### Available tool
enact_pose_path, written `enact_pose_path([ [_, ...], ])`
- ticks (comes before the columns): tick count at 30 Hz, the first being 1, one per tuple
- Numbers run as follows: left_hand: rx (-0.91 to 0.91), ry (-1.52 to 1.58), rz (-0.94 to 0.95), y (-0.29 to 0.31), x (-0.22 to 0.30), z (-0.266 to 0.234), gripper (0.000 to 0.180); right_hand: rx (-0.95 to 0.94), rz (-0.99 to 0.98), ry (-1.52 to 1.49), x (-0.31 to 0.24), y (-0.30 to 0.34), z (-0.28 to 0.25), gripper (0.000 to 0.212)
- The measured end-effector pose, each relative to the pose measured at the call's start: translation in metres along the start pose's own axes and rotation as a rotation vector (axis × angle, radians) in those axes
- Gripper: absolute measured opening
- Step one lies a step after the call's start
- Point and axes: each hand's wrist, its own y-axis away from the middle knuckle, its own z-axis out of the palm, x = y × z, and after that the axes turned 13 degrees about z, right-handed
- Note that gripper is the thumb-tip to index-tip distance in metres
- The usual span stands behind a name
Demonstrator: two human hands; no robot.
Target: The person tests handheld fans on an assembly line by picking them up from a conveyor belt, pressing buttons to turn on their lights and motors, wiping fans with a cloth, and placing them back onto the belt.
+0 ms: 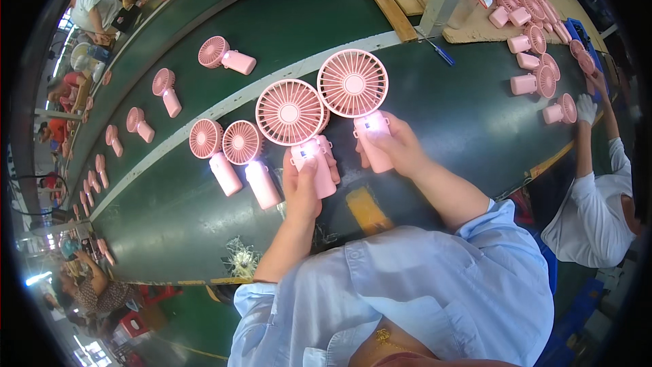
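My left hand [301, 183] is closed round the handle of a pink handheld fan [290, 113], its thumb on the front near a small lit display. Behind that fan show part of a second pink grille and handle, apparently in the same hand. My right hand [401, 146] grips another pink handheld fan [353, 84], thumb across the handle just under its lit display. Both heads point up and nearly touch. Left of my left hand, two more pink fans, one [242, 143] nearer and one [206, 139] farther left, lie side by side on the green work surface [176, 217].
Several pink fans [163, 83] lie in a row beyond a pale divider strip [272, 71]. At right are a heap of fans [523, 0], a blue-handled screwdriver [443, 56] and a co-worker's gloved hand [586, 109] by a fan. A tangle of pale strands [242, 258] lies near the front edge.
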Motion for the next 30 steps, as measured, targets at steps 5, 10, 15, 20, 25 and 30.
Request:
enact_pose_path([
  [5, 0.019, -0.002, -0.004, -0.001, 0.001, 0.002, 0.029, 0.000, 0.023, 0.004, 0.001, -0.003, -0.002, 0.024],
  [10, -0.016, 0.040, -0.034, -0.004, 0.000, -0.003, 0.028, 0.011, 0.012, 0.037, -0.001, -0.002, -0.001, 0.027],
  [15, 0.004, 0.067, -0.067, -0.004, 0.001, -0.002, 0.028, 0.068, -0.009, -0.084, 0.001, -0.005, 0.000, 0.026],
  [20, -0.041, 0.120, -0.091, -0.008, -0.006, -0.005, 0.032, -0.050, 0.008, -0.202, 0.003, -0.011, -0.009, 0.060],
  [25, 0.060, 0.010, -0.166, -0.010, -0.009, 0.003, 0.057, -0.113, 0.038, -0.331, 0.004, -0.011, -0.009, 0.051],
  [30, -0.052, 0.517, -0.427, -0.010, -0.015, -0.003, 0.067, -0.177, 0.075, -0.254, 0.006, -0.003, -0.001, 0.039],
])
